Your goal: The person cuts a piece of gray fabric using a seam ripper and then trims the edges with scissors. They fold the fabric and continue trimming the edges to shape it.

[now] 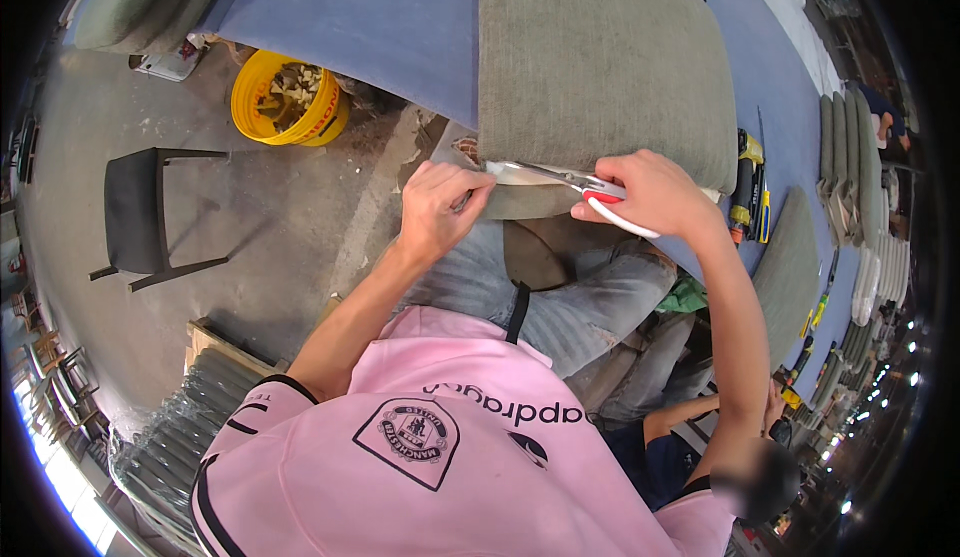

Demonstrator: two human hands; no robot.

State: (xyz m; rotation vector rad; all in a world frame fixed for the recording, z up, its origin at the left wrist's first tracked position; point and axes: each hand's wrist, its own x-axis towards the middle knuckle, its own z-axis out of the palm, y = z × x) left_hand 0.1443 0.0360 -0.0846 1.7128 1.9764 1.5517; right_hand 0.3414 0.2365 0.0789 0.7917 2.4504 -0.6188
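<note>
A grey-green upholstered cushion panel lies on a blue-covered table, its near edge toward me. White lining shows along that edge, with a grey-green fabric flap hanging below. My right hand is closed round scissors with red and white handles. Their blades lie along the white lining and point left, toward my other hand. My left hand is closed in a pinch at the panel's near left corner, close to the blade tips. What its fingers hold is too small to make out.
Yellow-and-black hand tools lie right of the panel, near another cushion. A yellow bucket of scraps and a dark chair stand on the floor at left. Wrapped cushions are stacked lower left. Another person's arm shows lower right.
</note>
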